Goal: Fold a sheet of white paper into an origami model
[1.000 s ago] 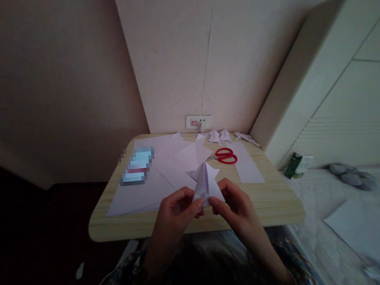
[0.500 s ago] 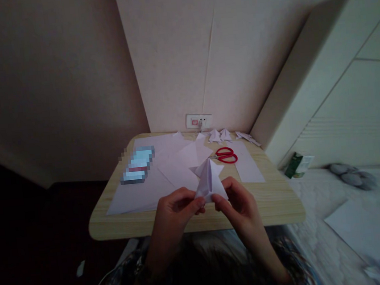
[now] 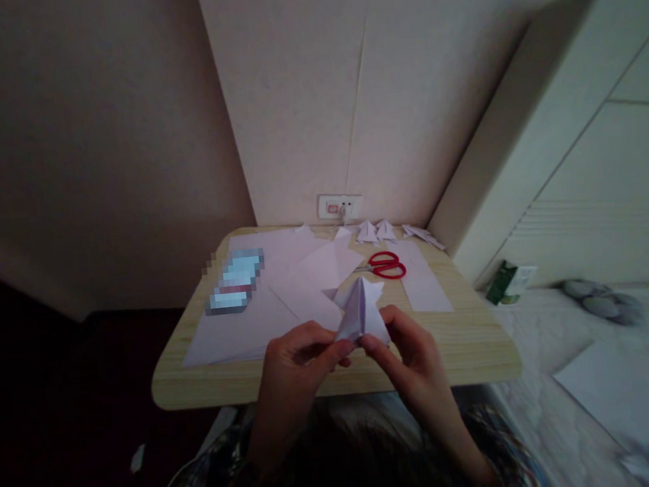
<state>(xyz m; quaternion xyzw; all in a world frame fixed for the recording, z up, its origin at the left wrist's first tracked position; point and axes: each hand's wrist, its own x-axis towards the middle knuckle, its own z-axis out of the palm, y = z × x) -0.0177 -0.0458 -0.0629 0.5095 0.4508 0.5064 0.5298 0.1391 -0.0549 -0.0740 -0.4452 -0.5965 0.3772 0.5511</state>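
A white folded paper figure [image 3: 360, 315], with a pointed top and small side points, is held up over the near part of the small wooden table [image 3: 212, 384]. My left hand [image 3: 304, 360] pinches its lower left corner between thumb and fingers. On the other side my right hand [image 3: 409, 350] grips the lower right edge, its thumb pressing near the middle of the bottom. Just beyond the figure lie scissors [image 3: 387, 265] with red handles. White paper sheets [image 3: 241, 332] spread under and to the left of the hands.
A phone-like device [image 3: 236, 280], blurred out, rests on the paper at left. Several folded paper pieces [image 3: 374, 231] line the back edge by the wall socket [image 3: 340, 206]. At right, a bed [image 3: 540, 337] carries a green-and-white carton [image 3: 509, 282], a grey object [image 3: 602, 301] and more paper [image 3: 630, 386].
The folded figure has tipped slightly, its top sitting a little lower and its bottom edge bending between my thumbs. Both hands stay nearly in place.
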